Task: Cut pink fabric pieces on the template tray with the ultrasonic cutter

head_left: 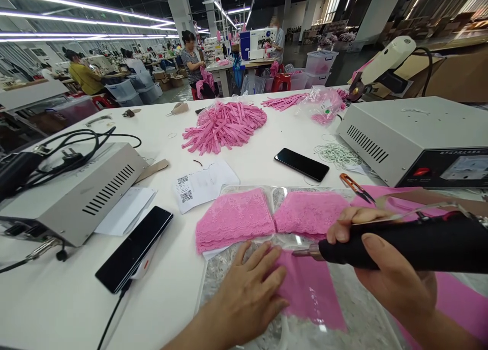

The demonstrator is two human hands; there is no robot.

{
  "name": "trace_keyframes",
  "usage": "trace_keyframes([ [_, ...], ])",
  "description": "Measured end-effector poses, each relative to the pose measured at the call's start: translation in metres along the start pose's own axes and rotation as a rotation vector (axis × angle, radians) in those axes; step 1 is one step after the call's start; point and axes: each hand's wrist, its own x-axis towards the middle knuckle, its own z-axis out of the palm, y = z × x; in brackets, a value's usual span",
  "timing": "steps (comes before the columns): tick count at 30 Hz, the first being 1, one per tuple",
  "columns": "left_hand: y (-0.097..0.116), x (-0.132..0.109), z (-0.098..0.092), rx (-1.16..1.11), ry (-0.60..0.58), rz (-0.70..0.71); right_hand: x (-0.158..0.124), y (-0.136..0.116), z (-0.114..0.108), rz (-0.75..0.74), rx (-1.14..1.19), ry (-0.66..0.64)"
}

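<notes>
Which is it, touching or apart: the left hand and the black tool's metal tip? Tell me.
Apart. The head view shows a strip of pink fabric between the left hand and the metal tip of the black tool.

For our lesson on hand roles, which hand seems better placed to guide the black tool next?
Probably the right hand: it holds the black tool, its metal tip at the pink fabric. The left hand rests spread at the fabric's left edge.

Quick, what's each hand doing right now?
Left hand: open, palm down with fingers spread, pressing on the pink fabric piece, gripping nothing.
Right hand: closed around the black handheld tool, its metal tip over the fabric.
</notes>
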Motion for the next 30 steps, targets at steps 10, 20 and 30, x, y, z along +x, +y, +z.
trace_keyframes([
  [10, -0.0019, -0.0005, 0.0009, -0.014, 0.043, 0.037, -0.0003, 0.0031, 0.0073, -0.061, -0.041, -0.045],
  [20, 0.0000, -0.0033, 0.0042, 0.007, 0.064, 0.016, 0.0007, 0.0047, 0.0086, -0.091, -0.063, -0.080],
  [30, 0.0007, -0.0041, 0.0036, 0.012, 0.081, 0.006, 0.0014, 0.0065, 0.0070, -0.098, -0.073, -0.053],
])
